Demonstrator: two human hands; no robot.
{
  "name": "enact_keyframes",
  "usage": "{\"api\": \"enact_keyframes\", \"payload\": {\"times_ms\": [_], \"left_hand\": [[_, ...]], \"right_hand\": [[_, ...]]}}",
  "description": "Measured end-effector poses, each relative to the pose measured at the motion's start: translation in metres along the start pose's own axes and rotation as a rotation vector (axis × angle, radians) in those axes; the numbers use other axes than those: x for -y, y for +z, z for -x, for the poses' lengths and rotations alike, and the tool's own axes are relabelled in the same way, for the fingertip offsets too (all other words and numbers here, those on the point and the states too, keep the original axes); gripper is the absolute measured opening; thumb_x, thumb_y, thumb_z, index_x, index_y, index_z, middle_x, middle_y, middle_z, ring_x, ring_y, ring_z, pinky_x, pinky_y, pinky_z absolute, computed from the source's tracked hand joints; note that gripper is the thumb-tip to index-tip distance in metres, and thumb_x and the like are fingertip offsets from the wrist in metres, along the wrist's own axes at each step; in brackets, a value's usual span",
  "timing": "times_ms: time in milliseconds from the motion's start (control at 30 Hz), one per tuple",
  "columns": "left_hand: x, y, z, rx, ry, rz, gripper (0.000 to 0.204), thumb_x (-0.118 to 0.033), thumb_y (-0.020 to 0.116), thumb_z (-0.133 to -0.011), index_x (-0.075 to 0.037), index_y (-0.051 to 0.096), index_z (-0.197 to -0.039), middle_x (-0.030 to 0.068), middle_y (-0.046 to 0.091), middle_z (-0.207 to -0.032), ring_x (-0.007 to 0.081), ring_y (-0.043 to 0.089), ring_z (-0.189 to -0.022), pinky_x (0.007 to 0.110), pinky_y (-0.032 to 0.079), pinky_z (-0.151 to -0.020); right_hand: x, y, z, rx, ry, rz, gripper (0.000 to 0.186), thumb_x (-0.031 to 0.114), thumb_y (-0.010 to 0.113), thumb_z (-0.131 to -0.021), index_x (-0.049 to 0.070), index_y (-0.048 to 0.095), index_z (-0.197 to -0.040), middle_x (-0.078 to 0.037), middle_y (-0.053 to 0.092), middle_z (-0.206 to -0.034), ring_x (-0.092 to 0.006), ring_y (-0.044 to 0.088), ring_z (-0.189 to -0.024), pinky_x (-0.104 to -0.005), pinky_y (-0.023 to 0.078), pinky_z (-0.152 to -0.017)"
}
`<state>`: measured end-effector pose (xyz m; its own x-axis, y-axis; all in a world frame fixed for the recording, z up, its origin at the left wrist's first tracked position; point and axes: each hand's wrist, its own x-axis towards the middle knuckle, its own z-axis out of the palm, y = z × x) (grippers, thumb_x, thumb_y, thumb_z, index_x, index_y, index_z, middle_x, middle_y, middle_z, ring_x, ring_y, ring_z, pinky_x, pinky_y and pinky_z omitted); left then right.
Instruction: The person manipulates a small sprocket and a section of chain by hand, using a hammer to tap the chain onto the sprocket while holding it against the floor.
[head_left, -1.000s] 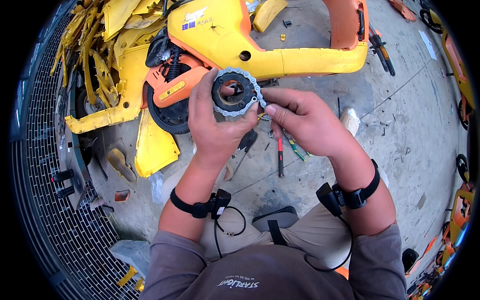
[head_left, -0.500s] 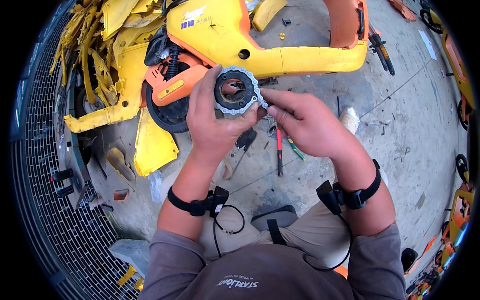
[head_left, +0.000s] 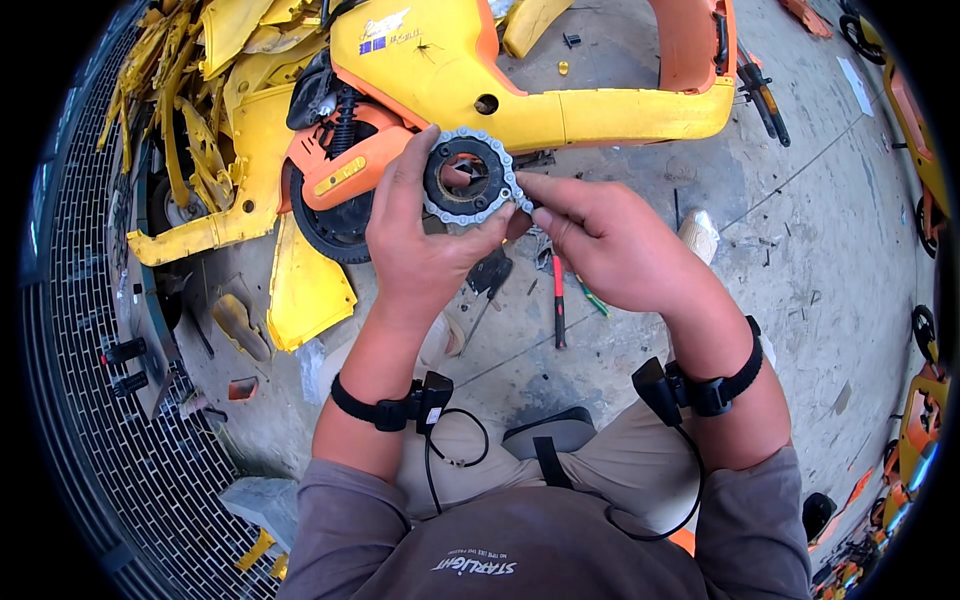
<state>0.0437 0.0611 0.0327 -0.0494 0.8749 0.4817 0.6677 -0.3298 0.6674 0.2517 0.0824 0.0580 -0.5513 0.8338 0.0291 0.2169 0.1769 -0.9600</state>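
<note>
Evidently the work is partway along; the left hand is curved wide around a black ring, thumb at its lower edge, fingers along its left side, and a fingertip shows through the round hole; the right hand has thumb and forefinger pinched together on the end of a metal chain, just beside the ring's right edge. The silvery links already lie round most of the rim, while the pinched end stands off to the right, so that part looks unsettled; whether any links are joined, I cannot tell.

Both are held above the concrete floor; the ring is flat, dark and dull, the chain knobbly and brighter. Below lie a slim red-and-black handle and a green one; beyond the hands are a smooth yellow body panel, a rounded orange cover, a black coil spring and a dark tyre; farther left is a jagged heap of scuffed yellow panels.
</note>
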Motion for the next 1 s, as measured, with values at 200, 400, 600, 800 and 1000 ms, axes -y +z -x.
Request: {"api": "enact_keyframes", "payload": {"times_ms": [200, 400, 600, 800, 1000], "left_hand": [[-0.002, 0.0001, 0.0003, -0.017, -0.014, -0.017, 0.079, -0.018, 0.092, -0.064, 0.003, 0.057, -0.132, 0.0111, 0.068, -0.107, 0.02, 0.069, -0.093, 0.034, 0.056, -0.086], [-0.0047, 0.0002, -0.0001, -0.019, -0.038, -0.001, 0.079, -0.018, 0.092, -0.065, 0.003, 0.056, -0.133, 0.0108, 0.068, -0.107, 0.0198, 0.069, -0.093, 0.034, 0.056, -0.085], [-0.004, 0.0023, 0.0031, -0.02, -0.118, 0.064, 0.08, -0.018, 0.092, -0.066, 0.002, 0.056, -0.134, 0.0103, 0.068, -0.108, 0.019, 0.068, -0.093, 0.034, 0.056, -0.085], [0.0002, 0.0032, 0.0051, -0.023, -0.143, 0.095, 0.081, -0.02, 0.093, -0.065, 0.003, 0.056, -0.134, 0.0106, 0.068, -0.109, 0.0193, 0.068, -0.094, 0.034, 0.055, -0.087], [-0.0003, 0.0026, 0.005, -0.014, -0.153, 0.106, 0.082, -0.021, 0.094, -0.064, 0.003, 0.056, -0.134, 0.0112, 0.068, -0.109, 0.0195, 0.068, -0.094, 0.033, 0.055, -0.087]], "right_hand": [[0.0028, 0.0, -0.0009, 0.024, 0.049, -0.009, 0.034, 0.005, 0.054, -0.096, -0.004, 0.059, -0.128, -0.024, 0.071, -0.102, -0.0421, 0.068, -0.097, -0.043, 0.053, -0.084], [-0.0029, 0.0029, -0.001, 0.036, 0.062, -0.072, 0.041, 0.007, 0.054, -0.101, 0.005, 0.056, -0.142, -0.004, 0.065, -0.085, -0.0103, 0.053, -0.066, -0.0284, 0.049, -0.062], [0.0032, 0.0003, -0.0023, 0.07, 0.19, -0.254, 0.037, 0.007, 0.053, -0.099, -0.002, 0.059, -0.134, -0.01, 0.071, -0.094, -0.0141, 0.058, -0.066, -0.0301, 0.052, -0.065], [-0.0024, -0.0019, -0.0048, 0.099, 0.176, -0.346, 0.036, 0.008, 0.055, -0.102, -0.001, 0.059, -0.137, -0.004, 0.071, -0.099, -0.0068, 0.055, -0.068, -0.0237, 0.051, -0.064], [-0.0017, -0.004, -0.0065, 0.11, 0.207, -0.391, 0.036, 0.007, 0.053, -0.1, -0.002, 0.06, -0.135, -0.005, 0.072, -0.1, -0.0087, 0.056, -0.067, -0.0254, 0.051, -0.066]]}}
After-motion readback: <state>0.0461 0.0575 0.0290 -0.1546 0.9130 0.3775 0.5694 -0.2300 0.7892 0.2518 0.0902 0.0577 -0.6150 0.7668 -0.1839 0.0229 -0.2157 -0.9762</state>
